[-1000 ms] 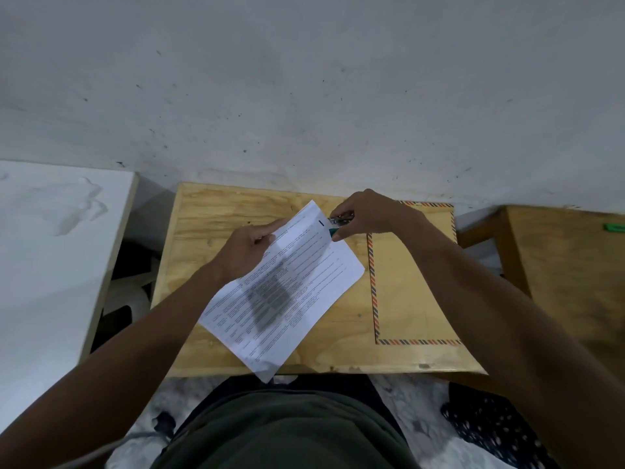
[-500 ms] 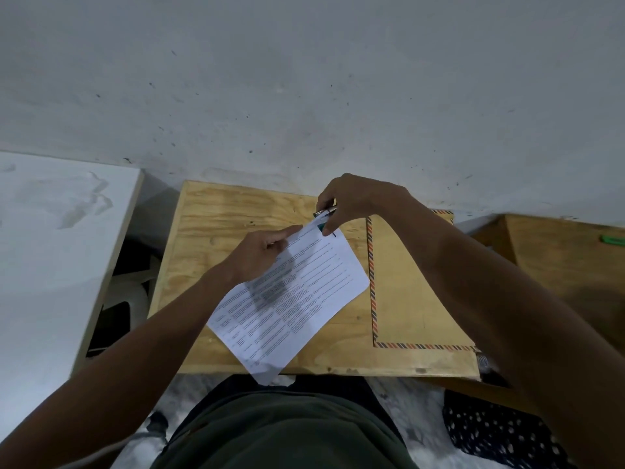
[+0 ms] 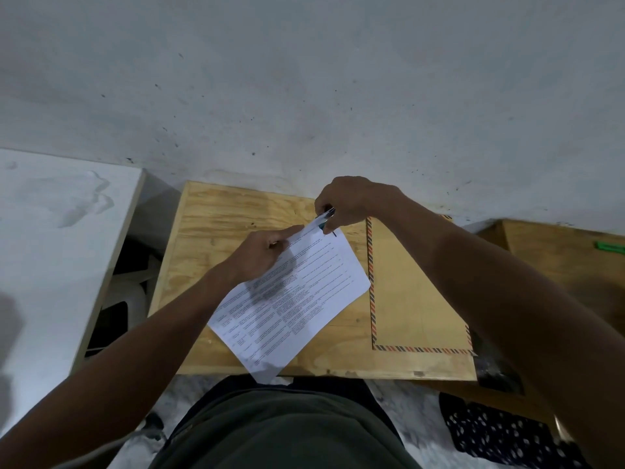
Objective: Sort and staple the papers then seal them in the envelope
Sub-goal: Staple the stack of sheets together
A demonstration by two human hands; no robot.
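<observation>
White printed papers lie tilted across the small plywood table, their near corner hanging over the front edge. My left hand pinches their upper left edge. My right hand grips a small stapler with a metal top and teal body, set over the papers' far corner. A brown envelope with a red and blue striped border lies flat on the table to the right of the papers, partly under my right forearm.
A white table stands at the left, with a dark gap and a white plastic object between it and the plywood table. A second wooden table at the right carries a small green object. The wall rises just behind.
My right hand with the stapler has turned and settled over the papers' far corner. The left hand has slid up the edge toward that corner. The view has shifted slightly.
</observation>
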